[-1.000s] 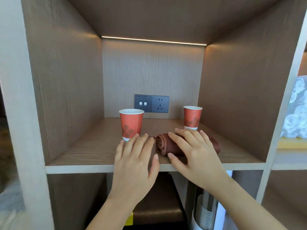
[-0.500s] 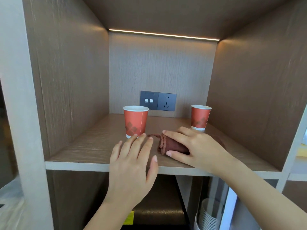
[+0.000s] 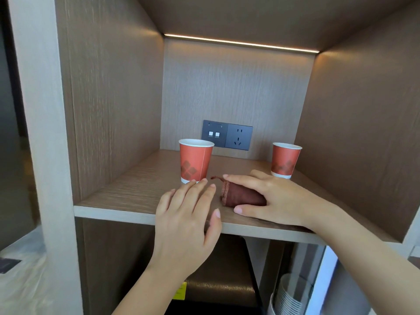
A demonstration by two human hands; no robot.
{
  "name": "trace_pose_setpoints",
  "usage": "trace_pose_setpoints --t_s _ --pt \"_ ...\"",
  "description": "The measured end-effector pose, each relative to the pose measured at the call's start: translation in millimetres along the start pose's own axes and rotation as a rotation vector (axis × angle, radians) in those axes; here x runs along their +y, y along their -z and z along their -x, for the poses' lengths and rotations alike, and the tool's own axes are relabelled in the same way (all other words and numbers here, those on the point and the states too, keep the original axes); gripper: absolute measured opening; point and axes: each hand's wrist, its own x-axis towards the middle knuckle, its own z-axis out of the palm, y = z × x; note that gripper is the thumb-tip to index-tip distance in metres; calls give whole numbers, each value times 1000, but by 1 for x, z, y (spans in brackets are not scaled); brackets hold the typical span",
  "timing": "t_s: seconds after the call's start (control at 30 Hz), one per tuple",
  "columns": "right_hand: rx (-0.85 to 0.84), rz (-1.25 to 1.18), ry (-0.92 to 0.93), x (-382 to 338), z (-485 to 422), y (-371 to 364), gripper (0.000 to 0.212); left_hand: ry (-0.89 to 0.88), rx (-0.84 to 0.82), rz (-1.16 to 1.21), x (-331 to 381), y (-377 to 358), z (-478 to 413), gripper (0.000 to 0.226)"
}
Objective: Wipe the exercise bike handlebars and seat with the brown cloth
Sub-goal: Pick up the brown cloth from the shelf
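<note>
Shelving of pale wood (image 3: pixel 127 196) carried everything. Furthest left stood a red paper cup (image 3: pixel 195 162), upright. Just in front of it the left hand (image 3: pixel 186 219) hovered palm down over the shelf's front edge, its fingers (image 3: pixel 200 189) straight and slightly spread, holding nothing; the tips lay close to the cup's base and just left of the cloth.

Next came the brown cloth (image 3: pixel 241 196), a tight roll lying on the shelf near the front edge, between the two cups. Its long axis ran left to right, and the coiled end faced the left hand, with a small loose corner sticking out behind.

The right hand (image 3: pixel 279 201) was the nearer one: it lay over the roll's right half, forefinger (image 3: pixel 245 179) stretched along the far side and thumb (image 3: pixel 247 211) along the near side, so the fingers wrapped the roll across its width. The grip looked ready for a straight lift toward the person.

Furthest right, a second red cup (image 3: pixel 285 162) stood just behind that hand's knuckles, close enough to be knocked.
</note>
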Motion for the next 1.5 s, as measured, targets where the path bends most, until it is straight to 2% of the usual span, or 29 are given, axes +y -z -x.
trace_pose_setpoints --t_s 0.4,0.7,0.9,1.07,1.17,1.33,1.5 --pt "168 -65 128 -12 6 -1 50 3 -35 23 2 18 18 43" --pt "240 -130 226 -67 10 -5 52 43 0 -94 -17 81 52 42" --pt "336 -215 264 -141 5 -19 52 98 28 -209 -42 147 91 38" --pt "298 -370 367 -217 9 -47 52 173 12 -366 -56 206 132 36" --pt "308 -382 415 -268 12 -63 52 220 30 -463 -66 247 163 34" --pt "335 -440 531 -354 18 -86 52 357 35 -618 -75 311 222 33" --pt "288 -591 645 -450 34 -108 53 536 3 -793 -72 385 284 34"
